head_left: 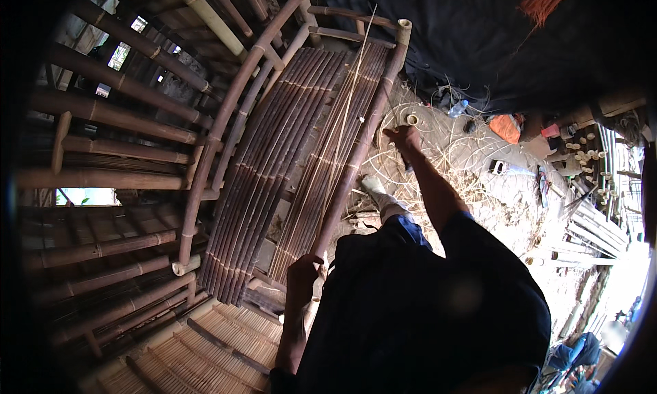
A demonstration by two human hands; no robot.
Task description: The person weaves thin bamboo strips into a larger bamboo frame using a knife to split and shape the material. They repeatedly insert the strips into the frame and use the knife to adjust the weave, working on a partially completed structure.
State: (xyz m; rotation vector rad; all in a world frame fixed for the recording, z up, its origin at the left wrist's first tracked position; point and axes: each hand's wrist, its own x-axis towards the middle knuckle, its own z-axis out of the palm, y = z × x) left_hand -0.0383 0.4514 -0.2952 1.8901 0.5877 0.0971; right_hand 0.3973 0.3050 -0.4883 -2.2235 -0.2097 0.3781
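Sandy ground (493,189) strewn with pale cane strips lies beside a dark bamboo bench (287,161). Left hand (303,274) is closed around the bench's near side pole (356,154); right hand (404,135) grips the same pole further along

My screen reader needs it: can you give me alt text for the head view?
A person's left hand grips the near end of a dark bamboo bench frame, while the right hand reaches to its far side rail. Thin strips lie along the slatted seat, and shavings litter the ground.
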